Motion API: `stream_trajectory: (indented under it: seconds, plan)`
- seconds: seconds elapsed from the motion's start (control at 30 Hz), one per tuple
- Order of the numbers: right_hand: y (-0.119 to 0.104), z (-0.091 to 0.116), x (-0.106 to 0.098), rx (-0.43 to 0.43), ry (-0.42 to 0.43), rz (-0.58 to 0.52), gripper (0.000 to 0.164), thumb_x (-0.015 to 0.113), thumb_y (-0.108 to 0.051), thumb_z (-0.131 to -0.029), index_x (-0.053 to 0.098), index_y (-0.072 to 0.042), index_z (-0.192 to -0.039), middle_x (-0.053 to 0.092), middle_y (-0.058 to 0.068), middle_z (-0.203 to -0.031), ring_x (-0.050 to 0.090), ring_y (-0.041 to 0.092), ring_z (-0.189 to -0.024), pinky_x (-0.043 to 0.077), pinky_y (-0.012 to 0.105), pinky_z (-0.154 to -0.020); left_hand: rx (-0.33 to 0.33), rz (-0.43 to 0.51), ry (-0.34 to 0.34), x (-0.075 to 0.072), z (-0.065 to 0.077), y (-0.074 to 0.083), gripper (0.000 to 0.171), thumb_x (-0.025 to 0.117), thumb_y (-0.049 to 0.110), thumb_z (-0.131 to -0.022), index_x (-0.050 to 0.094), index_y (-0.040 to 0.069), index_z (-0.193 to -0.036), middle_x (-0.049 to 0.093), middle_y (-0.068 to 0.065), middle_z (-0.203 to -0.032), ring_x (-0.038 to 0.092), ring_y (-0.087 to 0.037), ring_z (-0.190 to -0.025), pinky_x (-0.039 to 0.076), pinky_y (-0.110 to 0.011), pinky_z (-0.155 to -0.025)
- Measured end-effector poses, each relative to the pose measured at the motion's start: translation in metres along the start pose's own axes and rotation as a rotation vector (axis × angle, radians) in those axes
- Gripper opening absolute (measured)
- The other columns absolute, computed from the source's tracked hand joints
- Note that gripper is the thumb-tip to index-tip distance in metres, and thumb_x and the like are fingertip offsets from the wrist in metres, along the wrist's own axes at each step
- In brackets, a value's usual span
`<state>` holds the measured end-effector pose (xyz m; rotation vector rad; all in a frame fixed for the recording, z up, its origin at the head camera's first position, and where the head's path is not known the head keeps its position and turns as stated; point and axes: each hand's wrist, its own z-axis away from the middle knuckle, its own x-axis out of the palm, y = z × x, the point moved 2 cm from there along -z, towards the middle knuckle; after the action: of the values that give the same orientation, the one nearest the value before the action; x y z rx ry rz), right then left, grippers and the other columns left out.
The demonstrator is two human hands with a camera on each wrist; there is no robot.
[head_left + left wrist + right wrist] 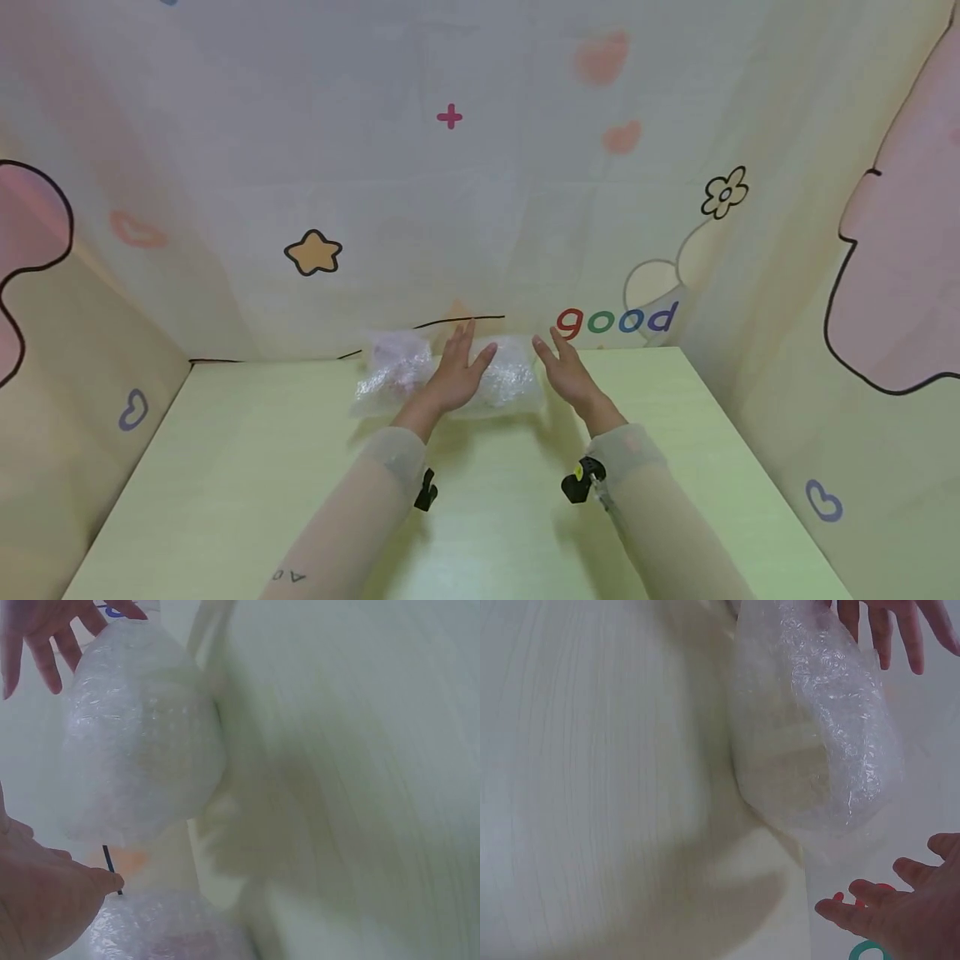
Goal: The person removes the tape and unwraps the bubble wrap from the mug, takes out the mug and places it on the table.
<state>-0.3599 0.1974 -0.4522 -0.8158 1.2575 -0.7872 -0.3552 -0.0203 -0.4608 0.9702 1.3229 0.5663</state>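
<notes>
Two bubble-wrapped bundles lie side by side at the back of the table. The left bundle (393,367) has something pinkish inside; the right bundle (508,383) looks whitish through its wrap, which hides the contents. My left hand (457,377) is between the two with fingers extended, overlapping the wrap in the head view. Just off the right end of the right bundle, my right hand (572,379) has its fingers spread and holds nothing. In the right wrist view, a gap separates this right hand (907,900) from the bubble wrap (810,742).
A pale wood-grain table (262,467) runs back to a printed fabric backdrop (375,167), which stands right behind the bundles. Fabric side walls (787,333) enclose the table left and right. Each wrist wears a small black device (581,481).
</notes>
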Motion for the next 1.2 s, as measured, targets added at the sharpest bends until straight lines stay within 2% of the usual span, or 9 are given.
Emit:
stream_trajectory:
  seconds: [0.2, 0.43, 0.67, 0.87, 1.07, 1.2]
  plan:
    - [0.001, 0.000, 0.009, 0.042, -0.017, -0.101, 0.083, 0.036, -0.068, -0.104, 0.007, -0.024, -0.168, 0.003, 0.009, -0.176, -0.001, 0.037, -0.162, 0.003, 0.065, -0.128, -0.038, 0.082, 0.004, 0.003, 0.003, -0.001, 0.083, 0.032, 0.066, -0.106, -0.008, 0.026, -0.167, -0.009, -0.007, -0.176, -0.002, -0.036, -0.162, 0.012, -0.065, -0.127]
    - [0.006, -0.005, 0.021, 0.087, -0.034, -0.214, 0.082, 0.035, -0.068, -0.105, 0.004, -0.026, -0.168, 0.008, 0.010, -0.176, 0.009, 0.040, -0.161, 0.021, 0.070, -0.123, -0.088, 0.115, -0.018, 0.007, -0.003, -0.012, 0.087, 0.037, 0.067, -0.104, -0.012, 0.031, -0.166, -0.009, -0.008, -0.176, 0.001, -0.037, -0.162, 0.012, -0.066, -0.127]
    - [0.013, -0.008, 0.033, 0.111, -0.021, -0.242, 0.082, 0.035, -0.069, -0.104, 0.005, -0.027, -0.168, 0.002, 0.007, -0.177, 0.003, 0.039, -0.162, 0.017, 0.075, -0.120, -0.101, 0.197, -0.006, 0.009, 0.003, -0.014, 0.091, 0.044, 0.066, -0.103, -0.010, 0.029, -0.166, -0.006, -0.010, -0.176, 0.000, -0.038, -0.162, 0.010, -0.067, -0.127]
    - [0.015, -0.007, 0.038, 0.125, -0.016, -0.279, 0.080, 0.035, -0.068, -0.104, 0.006, -0.028, -0.168, 0.002, 0.007, -0.177, 0.003, 0.040, -0.162, 0.014, 0.076, -0.120, -0.125, 0.231, -0.019, 0.014, 0.001, -0.024, 0.093, 0.046, 0.068, -0.102, -0.011, 0.031, -0.166, -0.005, -0.008, -0.176, 0.000, -0.037, -0.162, 0.009, -0.065, -0.128]
    - [0.019, -0.007, 0.039, 0.145, -0.016, -0.281, 0.078, 0.035, -0.066, -0.105, 0.006, -0.030, -0.168, 0.002, 0.008, -0.177, 0.004, 0.043, -0.161, 0.016, 0.078, -0.118, -0.163, 0.295, -0.045, 0.017, 0.004, -0.028, 0.097, 0.047, 0.070, -0.100, -0.010, 0.028, -0.167, 0.001, -0.011, -0.176, 0.006, -0.041, -0.161, 0.011, -0.065, -0.127]
    - [0.022, -0.009, 0.042, 0.158, -0.022, -0.301, 0.075, 0.036, -0.063, -0.106, 0.006, -0.031, -0.168, 0.002, 0.008, -0.177, 0.005, 0.042, -0.161, 0.018, 0.076, -0.119, -0.204, 0.312, -0.069, 0.018, 0.007, -0.028, 0.098, 0.047, 0.071, -0.100, -0.012, 0.030, -0.166, 0.003, -0.014, -0.175, 0.011, -0.047, -0.159, 0.014, -0.069, -0.125]
